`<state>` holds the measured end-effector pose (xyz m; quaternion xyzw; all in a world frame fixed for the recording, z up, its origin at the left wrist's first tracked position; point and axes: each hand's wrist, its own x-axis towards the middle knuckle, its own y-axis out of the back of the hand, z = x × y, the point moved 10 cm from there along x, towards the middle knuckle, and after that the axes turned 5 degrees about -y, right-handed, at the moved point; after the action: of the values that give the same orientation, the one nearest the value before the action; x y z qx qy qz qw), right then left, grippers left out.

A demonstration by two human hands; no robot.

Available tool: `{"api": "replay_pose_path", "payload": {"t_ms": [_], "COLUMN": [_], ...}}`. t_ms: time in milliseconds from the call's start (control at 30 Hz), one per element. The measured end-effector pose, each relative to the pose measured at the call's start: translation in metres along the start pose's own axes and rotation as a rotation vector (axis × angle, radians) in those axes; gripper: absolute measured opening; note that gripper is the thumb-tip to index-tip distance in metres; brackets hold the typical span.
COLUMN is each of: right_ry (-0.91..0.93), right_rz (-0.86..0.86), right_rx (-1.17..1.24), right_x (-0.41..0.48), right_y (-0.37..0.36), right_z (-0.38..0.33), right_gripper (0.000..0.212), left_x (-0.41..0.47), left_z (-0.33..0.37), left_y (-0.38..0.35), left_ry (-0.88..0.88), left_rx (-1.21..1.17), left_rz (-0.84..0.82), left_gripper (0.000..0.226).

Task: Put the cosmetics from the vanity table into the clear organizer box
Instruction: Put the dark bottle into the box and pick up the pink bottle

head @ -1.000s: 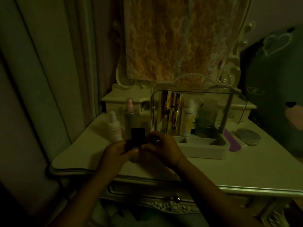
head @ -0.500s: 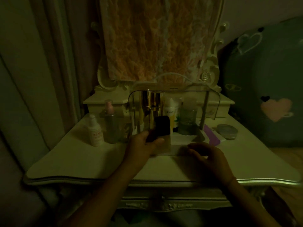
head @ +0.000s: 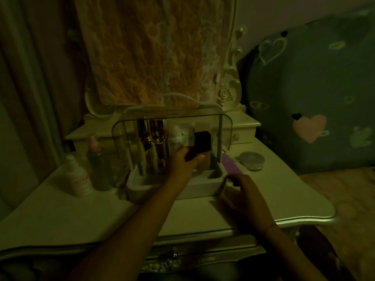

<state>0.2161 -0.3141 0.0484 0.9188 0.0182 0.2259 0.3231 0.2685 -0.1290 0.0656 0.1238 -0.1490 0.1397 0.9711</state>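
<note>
The left hand (head: 182,165) is gripping a rectangular beige bottle with a square black cap (head: 201,144) at the centre of the frame. The thumb is curling on its right side and the fingers are wrapping its left. The bottle is rising just above and right of the hand, inside the right half of the clear-lidded organizer box with a white base (head: 140,186). Its long axis is running nearly vertical, with the cap pointing toward the top of the frame, and its foot is hiding behind the box wall.

The right hand (head: 244,194), lower right of centre, is hovering over the cream surface (head: 284,201) with loosely curled fingers, holding nothing. It is too blurred to tell whether it is touching the box's corner. A small white bottle with red print (head: 78,177) is standing left of the box.
</note>
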Motion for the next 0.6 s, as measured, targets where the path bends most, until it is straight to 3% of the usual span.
{"api": "replay_pose_path", "payload": {"t_ms": [100, 600], "right_ry": [0.06, 0.059], "right_rz": [-0.041, -0.072], "right_rx": [-0.093, -0.151], "right_x": [0.003, 0.004], "right_y": [-0.009, -0.02], "right_z": [0.0, 0.013], "right_gripper": [0.067, 0.063], "left_x": [0.005, 0.018], "left_z": [-0.007, -0.002], "left_y": [-0.004, -0.019], "left_ry": [0.019, 0.005], "left_rx": [0.011, 0.179], "left_rz": [0.014, -0.01], "left_gripper": [0.027, 0.034]}}
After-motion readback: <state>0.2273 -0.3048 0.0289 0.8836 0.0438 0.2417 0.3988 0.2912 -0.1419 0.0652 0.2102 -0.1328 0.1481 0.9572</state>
